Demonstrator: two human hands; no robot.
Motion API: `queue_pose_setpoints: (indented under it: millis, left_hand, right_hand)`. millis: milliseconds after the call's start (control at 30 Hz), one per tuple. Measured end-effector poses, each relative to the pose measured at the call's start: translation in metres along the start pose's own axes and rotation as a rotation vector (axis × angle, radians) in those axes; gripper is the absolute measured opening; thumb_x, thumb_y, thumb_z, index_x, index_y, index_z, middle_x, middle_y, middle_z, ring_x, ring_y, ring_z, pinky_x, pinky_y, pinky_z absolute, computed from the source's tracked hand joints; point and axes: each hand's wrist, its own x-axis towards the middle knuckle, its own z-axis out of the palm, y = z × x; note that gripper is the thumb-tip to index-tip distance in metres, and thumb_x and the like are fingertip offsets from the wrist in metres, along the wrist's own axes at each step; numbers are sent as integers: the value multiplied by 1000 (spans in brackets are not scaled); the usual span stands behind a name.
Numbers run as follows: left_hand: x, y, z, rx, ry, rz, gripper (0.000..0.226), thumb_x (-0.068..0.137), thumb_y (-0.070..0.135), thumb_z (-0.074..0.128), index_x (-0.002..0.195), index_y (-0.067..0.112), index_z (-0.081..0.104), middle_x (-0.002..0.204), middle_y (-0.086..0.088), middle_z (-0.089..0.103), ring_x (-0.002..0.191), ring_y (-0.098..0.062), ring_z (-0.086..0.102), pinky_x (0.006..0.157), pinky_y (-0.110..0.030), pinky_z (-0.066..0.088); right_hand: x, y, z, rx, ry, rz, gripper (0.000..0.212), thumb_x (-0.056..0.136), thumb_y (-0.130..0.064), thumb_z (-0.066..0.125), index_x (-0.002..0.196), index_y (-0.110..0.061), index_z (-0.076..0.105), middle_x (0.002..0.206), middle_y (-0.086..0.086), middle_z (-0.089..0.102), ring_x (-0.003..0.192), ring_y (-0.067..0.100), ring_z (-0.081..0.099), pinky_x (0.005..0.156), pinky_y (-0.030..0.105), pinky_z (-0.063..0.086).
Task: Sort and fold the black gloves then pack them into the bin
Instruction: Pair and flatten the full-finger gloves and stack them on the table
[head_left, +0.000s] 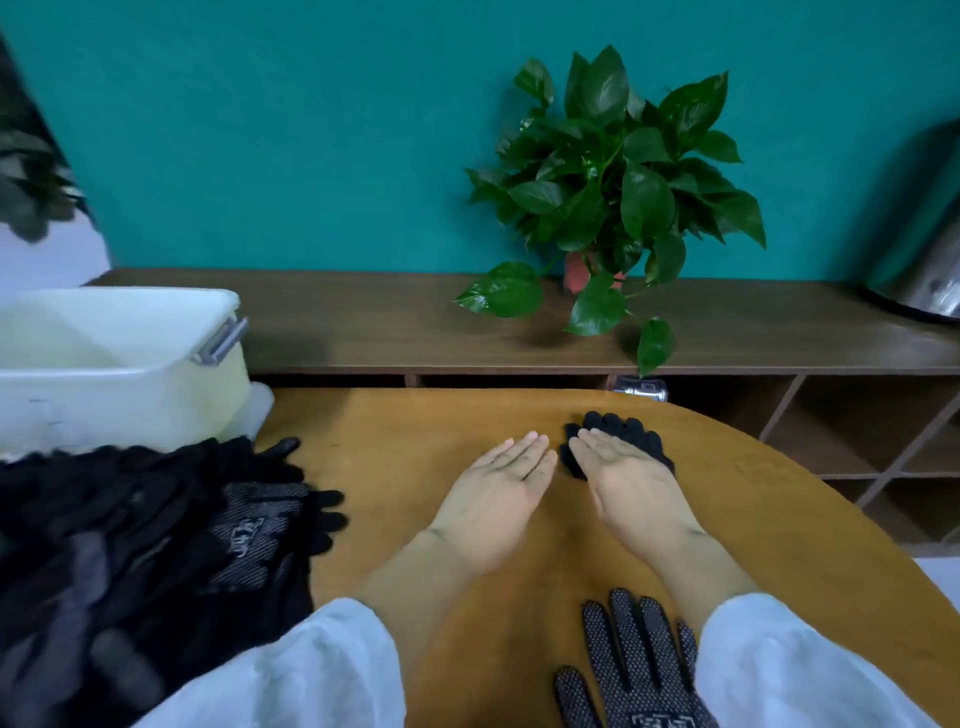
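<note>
Both hands lie flat and open, gripping nothing: the left hand (501, 480) on the bare bench (415, 436), the right hand (626, 475) seemingly resting on a folded black glove (618, 428). A dotted glove (631, 670) lies at six o'clock, the glove pile (156, 535) at nine, the white bin (119, 364) at ten.

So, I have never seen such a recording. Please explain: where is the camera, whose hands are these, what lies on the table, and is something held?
There is one picture, from a camera worn on a person's head, looking forward and down. The left hand and right hand are bare, flat and open, holding nothing. The right hand lies partly over a small black glove. On the wooden table a pile of black gloves lies at the left, and one dotted glove lies near the person. The white bin stands at the far left.
</note>
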Motion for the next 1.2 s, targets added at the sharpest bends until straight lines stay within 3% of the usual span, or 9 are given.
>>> queue_pose_setpoints:
  millis: [100, 200, 267, 467, 567, 733, 933, 1067, 1200]
  left_hand:
    - [-59, -16, -25, 3, 69, -81, 64, 97, 3, 41, 156, 10, 14, 164, -6, 2, 151, -15, 0, 117, -24, -10]
    - [-127, -40, -43, 42, 184, -148, 57, 83, 1, 56, 139, 7, 52, 149, -12, 44, 141, -21, 39, 116, -32, 14]
    - [-160, -52, -46, 61, 170, -198, 56, 74, -1, 67, 129, 7, 62, 139, -11, 56, 133, -22, 50, 113, -35, 25]
    - [-285, -104, -71, 143, 217, -332, 52, 74, -7, 63, 123, 7, 67, 133, -9, 61, 126, -21, 57, 109, -38, 39]
    - [-330, -133, -80, 166, 277, -400, 43, 79, -2, 62, 120, 7, 69, 129, -7, 65, 120, -22, 61, 111, -31, 36]
    - [-384, -166, -87, 157, 367, -508, 27, 87, 2, 60, 110, 4, 74, 113, -8, 72, 107, -25, 67, 103, -35, 44]
    - [-401, -180, -63, 89, 365, -449, 31, 94, 15, 48, 109, 6, 74, 113, -6, 72, 109, -22, 66, 106, -34, 39]
    - [-399, -184, -54, 54, 352, -422, 30, 84, 5, 65, 114, 8, 72, 118, -5, 70, 112, -21, 64, 105, -39, 44]
    - [-381, -192, -58, 48, 387, -395, 32, 96, 19, 48, 113, 8, 73, 114, -6, 71, 108, -24, 65, 99, -41, 50]
  right_hand:
    - [10, -52, -16, 22, 57, -79, 64, 41, 5, 90, 102, -3, 75, 102, 12, 74, 93, 23, 72, 78, 38, 59]
    - [12, -109, -26, 79, 101, -149, 67, 38, 4, 91, 103, -3, 75, 103, 11, 74, 92, 23, 73, 74, 39, 60]
    - [11, -135, -29, 86, 116, -188, 70, 35, 0, 93, 103, -6, 76, 102, 9, 74, 91, 20, 73, 73, 36, 60]
    - [14, -244, -32, 164, 159, -362, 68, 29, -5, 96, 95, -8, 77, 98, 7, 75, 89, 19, 73, 71, 32, 59]
    - [19, -276, -30, 212, 173, -420, 58, 38, -4, 92, 93, -9, 77, 97, 5, 76, 90, 19, 73, 74, 32, 59]
    - [24, -328, -19, 248, 138, -492, 49, 50, -8, 91, 96, -10, 77, 98, 4, 75, 93, 19, 72, 80, 31, 58]
    - [24, -353, -5, 257, 40, -502, 49, 52, -7, 90, 99, -10, 76, 99, 4, 75, 94, 19, 72, 85, 32, 56]
    - [26, -357, -5, 243, 21, -500, 42, 58, -5, 88, 97, -10, 75, 98, 4, 75, 95, 20, 71, 89, 31, 54]
    - [44, -360, -7, 220, 57, -464, 32, 60, -5, 87, 89, -10, 75, 91, 4, 74, 90, 20, 72, 86, 30, 55]
